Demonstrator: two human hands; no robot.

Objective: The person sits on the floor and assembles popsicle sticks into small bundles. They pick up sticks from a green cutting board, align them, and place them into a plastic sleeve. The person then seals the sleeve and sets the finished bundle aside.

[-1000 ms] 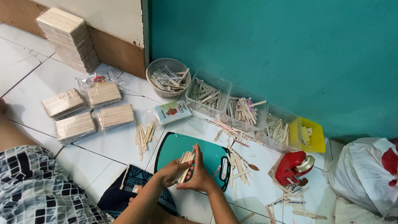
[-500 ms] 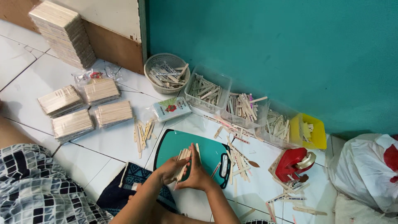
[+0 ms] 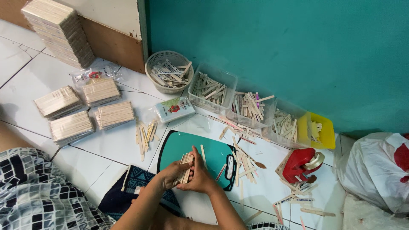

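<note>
Both my hands meet over the near edge of a teal cutting board (image 3: pixel 213 154) on the white tiled floor. My left hand (image 3: pixel 171 173) and my right hand (image 3: pixel 201 178) together clasp a bundle of flat wooden craft sticks (image 3: pixel 185 167), held upright and slightly tilted. One loose stick (image 3: pixel 203 156) lies on the board just beyond my right thumb. More loose sticks (image 3: pixel 243 162) are scattered off the board's right edge.
Bundled stick stacks (image 3: pixel 81 108) lie at left, a tall stack (image 3: pixel 59 30) leans by the wall. A round basket (image 3: pixel 168 71), clear tubs (image 3: pixel 212 88) and a yellow tray (image 3: pixel 320 131) line the teal wall. A red punch tool (image 3: pixel 300 164) and a white bag (image 3: pixel 378 170) sit at right.
My hands have closed together around the sticks and squared them into one upright bundle; earlier the sticks were fanned looser between my fingers. The view has shifted slightly.
</note>
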